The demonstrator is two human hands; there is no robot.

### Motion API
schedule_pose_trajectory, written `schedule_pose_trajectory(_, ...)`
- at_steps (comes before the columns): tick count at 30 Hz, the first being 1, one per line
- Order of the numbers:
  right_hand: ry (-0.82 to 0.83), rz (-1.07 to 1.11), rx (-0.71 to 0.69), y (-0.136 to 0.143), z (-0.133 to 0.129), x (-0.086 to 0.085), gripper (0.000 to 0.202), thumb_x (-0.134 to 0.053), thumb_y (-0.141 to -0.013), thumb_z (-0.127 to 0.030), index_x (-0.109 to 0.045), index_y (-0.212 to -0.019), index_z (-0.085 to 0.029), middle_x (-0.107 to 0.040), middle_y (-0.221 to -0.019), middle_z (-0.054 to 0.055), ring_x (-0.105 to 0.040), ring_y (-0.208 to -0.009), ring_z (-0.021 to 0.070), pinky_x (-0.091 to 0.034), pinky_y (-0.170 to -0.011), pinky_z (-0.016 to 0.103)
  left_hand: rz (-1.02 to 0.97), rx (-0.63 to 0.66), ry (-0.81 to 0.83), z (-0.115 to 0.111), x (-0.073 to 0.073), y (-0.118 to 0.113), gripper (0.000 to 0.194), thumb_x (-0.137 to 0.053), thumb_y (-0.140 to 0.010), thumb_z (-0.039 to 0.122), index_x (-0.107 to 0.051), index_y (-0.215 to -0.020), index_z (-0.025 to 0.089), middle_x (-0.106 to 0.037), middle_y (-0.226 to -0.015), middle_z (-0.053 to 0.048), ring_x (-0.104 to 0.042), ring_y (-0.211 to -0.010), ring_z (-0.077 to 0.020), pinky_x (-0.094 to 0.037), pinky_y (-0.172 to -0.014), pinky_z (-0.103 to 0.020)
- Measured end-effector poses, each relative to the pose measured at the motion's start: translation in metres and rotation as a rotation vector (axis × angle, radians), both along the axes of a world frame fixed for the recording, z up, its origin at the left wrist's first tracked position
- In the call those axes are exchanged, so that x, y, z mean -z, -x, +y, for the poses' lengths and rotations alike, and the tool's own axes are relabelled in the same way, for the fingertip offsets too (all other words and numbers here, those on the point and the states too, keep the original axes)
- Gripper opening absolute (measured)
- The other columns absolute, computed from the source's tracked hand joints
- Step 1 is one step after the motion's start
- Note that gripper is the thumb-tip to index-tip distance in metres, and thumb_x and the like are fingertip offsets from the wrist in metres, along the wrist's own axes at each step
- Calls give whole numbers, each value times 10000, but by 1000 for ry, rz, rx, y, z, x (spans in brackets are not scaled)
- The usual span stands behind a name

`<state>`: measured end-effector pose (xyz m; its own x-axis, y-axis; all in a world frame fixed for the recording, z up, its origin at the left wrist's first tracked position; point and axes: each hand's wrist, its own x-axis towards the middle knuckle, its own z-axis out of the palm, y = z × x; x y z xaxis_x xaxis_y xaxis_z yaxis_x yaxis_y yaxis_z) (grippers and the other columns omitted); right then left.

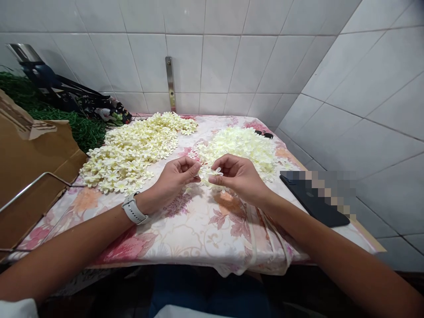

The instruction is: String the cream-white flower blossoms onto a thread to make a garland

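Observation:
My right hand (pixel 240 176) pinches a small white artificial flower (pixel 216 172) between thumb and fingers above the table. Close on its left, my left hand (pixel 179 176) is closed in a pinch, its fingertips at the edge of the petals. What sits between those left fingers is too small to make out. Behind my hands lies a heap of loose pale petal pieces (pixel 243 148). To the left spreads a larger pile of cream flowers with yellow centres (pixel 132 152). A watch with a pale strap (pixel 134 210) is on my left wrist.
A floral tablecloth (pixel 188 238) covers the table. On the right edge lies a black phone (pixel 314 201). A cardboard box (pixel 36 176), green shredded material (pixel 79 130) and a dark folded umbrella (pixel 89 99) crowd the left. Tiled walls (pixel 221 66) close off the back and right.

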<state>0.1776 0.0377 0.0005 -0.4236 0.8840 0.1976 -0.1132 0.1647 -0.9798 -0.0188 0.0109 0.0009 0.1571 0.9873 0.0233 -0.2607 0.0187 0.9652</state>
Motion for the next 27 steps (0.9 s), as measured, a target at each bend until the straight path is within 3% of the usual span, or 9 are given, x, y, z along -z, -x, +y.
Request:
schedule_pose_trajectory(5, 4, -8, -25, 2, -2, -1, 404, -953, -541, -364, -677, -775, -184, -609, -674, -38, -513, -584, 86, -473, -556, 242, -18, 20, -24, -4, -3, -2, 326, -863, -713, 405, -660, -765, 155, -596, -755, 22, -569, -666, -82, -540, -697, -246)
schedule_pose_trajectory(13, 1, -17, -43, -2, -5, 1, 442, -936, -605, -339, -726, -968, -199, -707, -890, 29, -656, -817, 138, -575, -738, 260, 10, 0, -180, -3, -4, 0, 287, -882, -703, 343, -689, -816, 162, -612, -736, 13, -541, -639, -78, -469, -609, -205)
schedule_pose_trajectory(18, 12, -53, -47, 0, -9, -3, 351, -896, -667, -392, -728, -904, -194, -720, -897, 44, -671, -815, 152, -599, -765, 296, -17, -25, -223, -3, -3, 0, 235, -870, -725, 288, -685, -793, 160, -627, -766, 14, -535, -623, -58, -445, -574, -183)
schedule_pose_trajectory(23, 4, -14, -22, -1, -10, -4, 414, -935, -614, -328, -709, -941, -210, -686, -833, 12, -648, -763, 126, -566, -676, 238, -75, -15, -206, -4, -5, -1, 267, -897, -687, 290, -677, -767, 159, -631, -737, 24, -543, -605, -50, -456, -578, -177)
schedule_pose_trajectory(27, -5, -31, 46, -4, -9, -5, 480, -956, -562, -376, -670, -911, -213, -613, -722, -18, -586, -631, 109, -524, -567, 233, -156, 56, -121, -5, -8, -1, 289, -911, -665, 283, -675, -782, 164, -596, -644, 50, -521, -544, -39, -450, -543, -167)
